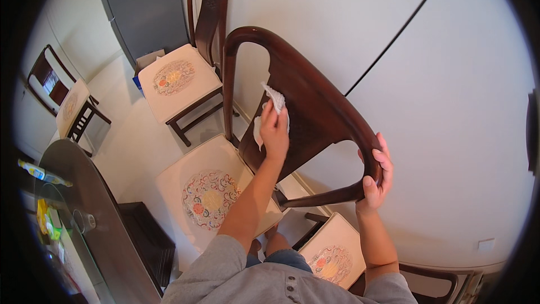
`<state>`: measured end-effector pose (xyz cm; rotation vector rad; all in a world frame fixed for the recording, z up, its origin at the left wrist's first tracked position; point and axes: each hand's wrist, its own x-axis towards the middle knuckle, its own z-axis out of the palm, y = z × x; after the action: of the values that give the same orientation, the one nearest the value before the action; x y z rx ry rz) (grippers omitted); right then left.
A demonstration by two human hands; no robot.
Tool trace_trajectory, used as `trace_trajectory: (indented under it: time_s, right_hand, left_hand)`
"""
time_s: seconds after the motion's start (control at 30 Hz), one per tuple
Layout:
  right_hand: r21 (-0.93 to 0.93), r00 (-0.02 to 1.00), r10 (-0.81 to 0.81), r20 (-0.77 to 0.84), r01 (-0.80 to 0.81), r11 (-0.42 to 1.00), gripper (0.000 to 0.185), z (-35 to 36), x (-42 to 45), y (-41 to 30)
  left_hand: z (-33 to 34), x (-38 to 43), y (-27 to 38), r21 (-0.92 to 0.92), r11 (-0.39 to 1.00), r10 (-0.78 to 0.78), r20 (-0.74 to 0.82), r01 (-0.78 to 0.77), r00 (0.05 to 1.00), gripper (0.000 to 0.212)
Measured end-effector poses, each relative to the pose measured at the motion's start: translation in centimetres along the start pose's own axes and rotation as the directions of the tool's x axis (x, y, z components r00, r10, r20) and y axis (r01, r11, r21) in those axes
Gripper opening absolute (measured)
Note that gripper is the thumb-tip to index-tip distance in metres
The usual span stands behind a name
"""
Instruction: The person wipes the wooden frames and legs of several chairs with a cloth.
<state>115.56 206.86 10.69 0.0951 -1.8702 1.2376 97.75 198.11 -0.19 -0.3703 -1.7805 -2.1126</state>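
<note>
A dark wooden chair [312, 88] with a curved top rail stands before me, its back turned up towards the view. My left hand [275, 128] holds a crumpled white cloth or tissue [275, 98] against the front of the chair's back panel. Around the right end of the top rail, my right hand [376, 177] is closed, with fingers on the outer side. On the chair's seat lies a cream cushion [211, 198] with a round embroidered pattern, partly hidden by my left forearm.
Cushioned chairs stand at the upper middle [175, 76], far left [69, 105] and lower right [333, 257]. A dark table [101, 202] at left bears a glass [86, 221], a bottle [44, 173] and packets. A grey refrigerator [145, 12] and the white wall [443, 114] bound the space.
</note>
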Motion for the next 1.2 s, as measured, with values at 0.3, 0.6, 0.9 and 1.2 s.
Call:
trace_trajectory:
  time_s: [0.3, 0.6, 0.9, 1.2]
  right_hand:
    - [0.009, 0.999, 0.025, -0.039, -0.025, 1.0, 0.046, 0.1, 0.0, -0.3]
    - [0.048, 0.999, 0.028, -0.034, -0.027, 0.998, 0.047, 0.4, 0.0, -0.5]
    - [0.169, 0.998, 0.05, -0.027, -0.045, 0.985, 0.047, 0.7, -0.1, -0.7]
    - [0.231, 1.0, 0.005, 0.002, -0.005, 0.973, 0.037, 0.8, 0.0, -0.4]
  left_hand:
    - [-0.1, -6.9, 2.3, 0.137, 0.967, 0.162, 0.328, -0.217, 0.931, 0.035]
    - [0.3, -6.2, 4.5, 0.057, 0.959, 0.242, 0.344, -0.278, 0.907, 0.036]
    - [0.4, 3.2, 3.8, 0.162, 0.982, 0.053, 0.228, -0.092, 0.972, 0.045]
    - [0.2, -5.2, 6.5, 0.001, 0.934, 0.336, 0.331, -0.356, 0.882, 0.042]
